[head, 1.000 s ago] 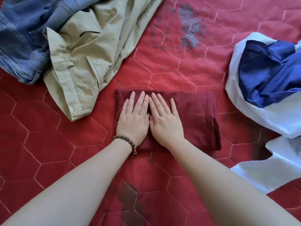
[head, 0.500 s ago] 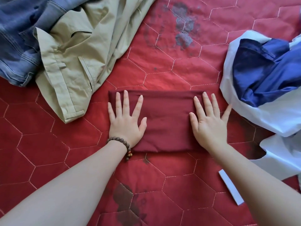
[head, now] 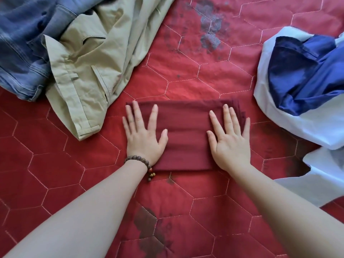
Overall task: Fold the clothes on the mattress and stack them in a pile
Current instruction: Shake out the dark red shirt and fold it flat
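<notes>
Red quilted mattress, hands (now apart) pressing maroon fold

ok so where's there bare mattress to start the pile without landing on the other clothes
The widest bare stretch of mattress lies beyond the folded maroon cloth, between the khaki trousers and the blue and white garment. Another patch sits left of the left hand, below the trousers. The far left, with the jeans, and the right edge are crowded.

A wooden bead bracelet with a short dangling tassel encircled one wrist. Grey blotches marked the fabric at the far side; dark stains lay nearer.
</notes>
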A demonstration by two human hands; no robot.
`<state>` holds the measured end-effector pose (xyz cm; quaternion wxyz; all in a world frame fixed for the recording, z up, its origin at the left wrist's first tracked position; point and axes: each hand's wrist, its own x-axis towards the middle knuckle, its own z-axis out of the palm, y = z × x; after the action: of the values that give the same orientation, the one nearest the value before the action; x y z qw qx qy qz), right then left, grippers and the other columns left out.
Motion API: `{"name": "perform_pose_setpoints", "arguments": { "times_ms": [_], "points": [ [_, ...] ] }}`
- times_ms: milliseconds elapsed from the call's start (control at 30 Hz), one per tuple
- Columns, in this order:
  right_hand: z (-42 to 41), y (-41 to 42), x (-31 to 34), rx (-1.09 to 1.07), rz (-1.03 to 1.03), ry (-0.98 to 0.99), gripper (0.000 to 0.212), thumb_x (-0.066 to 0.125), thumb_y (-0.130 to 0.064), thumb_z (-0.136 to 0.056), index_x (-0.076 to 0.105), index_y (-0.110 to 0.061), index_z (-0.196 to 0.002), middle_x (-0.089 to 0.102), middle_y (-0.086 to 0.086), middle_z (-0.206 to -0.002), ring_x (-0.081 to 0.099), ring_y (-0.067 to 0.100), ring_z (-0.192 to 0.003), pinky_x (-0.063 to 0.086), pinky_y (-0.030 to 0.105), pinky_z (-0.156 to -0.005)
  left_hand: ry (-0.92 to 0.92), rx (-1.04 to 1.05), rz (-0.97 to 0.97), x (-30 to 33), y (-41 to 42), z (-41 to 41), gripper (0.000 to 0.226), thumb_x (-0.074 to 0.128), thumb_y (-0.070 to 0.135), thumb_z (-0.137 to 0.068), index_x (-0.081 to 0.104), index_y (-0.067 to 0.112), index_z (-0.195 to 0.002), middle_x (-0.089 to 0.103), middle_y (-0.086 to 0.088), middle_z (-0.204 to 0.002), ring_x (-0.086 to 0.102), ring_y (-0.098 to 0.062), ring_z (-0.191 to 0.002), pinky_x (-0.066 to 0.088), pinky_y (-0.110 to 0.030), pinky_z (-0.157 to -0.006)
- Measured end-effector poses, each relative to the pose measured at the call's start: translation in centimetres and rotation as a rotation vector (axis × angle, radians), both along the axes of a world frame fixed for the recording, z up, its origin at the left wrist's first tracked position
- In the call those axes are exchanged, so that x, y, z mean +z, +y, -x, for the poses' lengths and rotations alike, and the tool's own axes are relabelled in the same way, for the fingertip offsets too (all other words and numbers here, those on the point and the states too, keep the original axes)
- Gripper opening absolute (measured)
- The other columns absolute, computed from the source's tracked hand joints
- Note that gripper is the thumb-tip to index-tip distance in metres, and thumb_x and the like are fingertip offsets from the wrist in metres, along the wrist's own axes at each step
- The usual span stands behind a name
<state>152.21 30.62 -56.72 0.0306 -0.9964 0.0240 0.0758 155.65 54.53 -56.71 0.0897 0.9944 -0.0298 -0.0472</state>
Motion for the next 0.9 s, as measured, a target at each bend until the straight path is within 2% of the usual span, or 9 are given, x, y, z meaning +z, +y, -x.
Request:
{"name": "perform_pose_setpoints", "arguments": {
  "times_ms": [67, 167, 267, 367, 433, 500, 567, 700, 900],
  "points": [
    [0.4, 0.4, 0.3, -0.125, -0.014, 0.002, 0.057, 0.029, -0.053, -0.099, 0.019, -0.035, -0.152, 0.001, 0.018, -0.160, 0.004, 0.029, -0.149, 0.007, 0.053, -0.118, -0.014, 0.136, 0.089, 0.2, 0.6, 0.1, 0.066, 0.046, 0.045, -0.091, 0.026, 0.025, -0.151, 0.001, -0.031, -0.156, 0.001, -0.049, -0.143, 0.009, -0.056, -0.117],
    [0.8, 1.6, 0.8, -0.288, -0.033, -0.007, 0.057, 0.039, -0.055, -0.097, 0.029, -0.034, -0.150, 0.009, 0.028, -0.157, 0.017, 0.037, -0.145, 0.020, 0.051, -0.114, -0.004, 0.208, 0.113, 0.7, 1.1, 1.0, 0.059, 0.054, 0.043, -0.091, 0.037, 0.030, -0.146, 0.014, -0.030, -0.154, 0.018, -0.046, -0.140, 0.019, -0.053, -0.114],
    [0.9, 2.4, 1.6, -0.381, -0.015, -0.021, 0.055, 0.046, -0.058, -0.093, 0.041, -0.037, -0.144, 0.028, 0.023, -0.152, 0.036, 0.037, -0.132, 0.032, 0.049, -0.096, -0.028, 0.237, 0.107, 1.8, 0.9, 1.7, 0.053, 0.059, 0.044, -0.088, 0.048, 0.034, -0.139, 0.032, -0.024, -0.142, 0.039, -0.041, -0.121, 0.037, -0.051, -0.100],
    [0.6, 2.2, 2.4, -0.454, -0.064, -0.010, 0.058, 0.050, -0.064, -0.087, 0.043, -0.043, -0.141, 0.035, 0.016, -0.143, 0.041, 0.035, -0.118, 0.039, 0.045, -0.084, 0.053, 0.310, 0.199, 2.6, 0.9, 1.8, 0.056, 0.060, 0.046, -0.087, 0.044, 0.039, -0.140, 0.034, -0.018, -0.131, 0.051, -0.033, -0.096, 0.048, -0.043, -0.085],
    [0.4, 2.0, 2.6, -0.501, -0.165, 0.036, 0.061, 0.052, -0.065, -0.085, 0.039, -0.046, -0.142, 0.034, 0.014, -0.136, 0.048, 0.034, -0.108, 0.044, 0.040, -0.079, 0.111, 0.335, 0.237, 2.7, 1.1, 1.7, 0.058, 0.059, 0.048, -0.088, 0.039, 0.043, -0.142, 0.037, -0.013, -0.121, 0.049, -0.026, -0.071, 0.049, -0.037, -0.074],
    [0.4, 2.0, 2.8, -0.511, -0.241, 0.071, 0.062, 0.054, -0.062, -0.086, 0.035, -0.047, -0.143, 0.036, 0.014, -0.132, 0.058, 0.035, -0.094, 0.044, 0.035, -0.074, 0.162, 0.313, 0.272, 2.6, 1.3, 1.6, 0.059, 0.058, 0.048, -0.089, 0.035, 0.044, -0.144, 0.040, -0.009, -0.104, 0.044, -0.023, -0.068, 0.044, -0.033, -0.071],
    [0.5, 2.3, 3.1, -0.480, -0.284, 0.083, 0.062, 0.055, -0.058, -0.088, 0.034, -0.044, -0.145, 0.042, 0.015, -0.128, 0.059, 0.037, -0.092, 0.044, 0.036, -0.076, 0.198, 0.286, 0.294, 2.6, 1.6, 1.7, 0.061, 0.058, 0.046, -0.091, 0.033, 0.041, -0.146, 0.039, -0.007, -0.094, 0.047, -0.024, -0.072, 0.042, -0.032, -0.072],
    [1.9, 3.9, 3.7, -0.364, -0.273, 0.122, 0.060, 0.052, -0.048, -0.093, 0.032, -0.034, -0.148, 0.044, 0.016, -0.128, 0.058, 0.042, -0.095, 0.046, 0.041, -0.077, 0.205, 0.259, 0.219, 3.1, 3.6, 3.7, 0.066, 0.058, 0.044, -0.091, 0.030, 0.031, -0.149, 0.043, -0.012, -0.116, 0.059, -0.033, -0.081, 0.045, -0.034, -0.071],
    [4.7, 11.5, 4.3, -0.131, -0.213, 0.153, 0.058, 0.052, -0.039, -0.096, 0.032, -0.028, -0.149, 0.036, 0.014, -0.144, 0.063, 0.044, -0.081, 0.048, 0.040, -0.067, 0.212, 0.373, 0.133, 3.6, 11.5, 10.4, 0.070, 0.057, 0.046, -0.091, 0.026, 0.026, -0.151, 0.038, -0.014, -0.142, 0.065, -0.035, -0.086, 0.051, -0.034, -0.068]
  ]
}}
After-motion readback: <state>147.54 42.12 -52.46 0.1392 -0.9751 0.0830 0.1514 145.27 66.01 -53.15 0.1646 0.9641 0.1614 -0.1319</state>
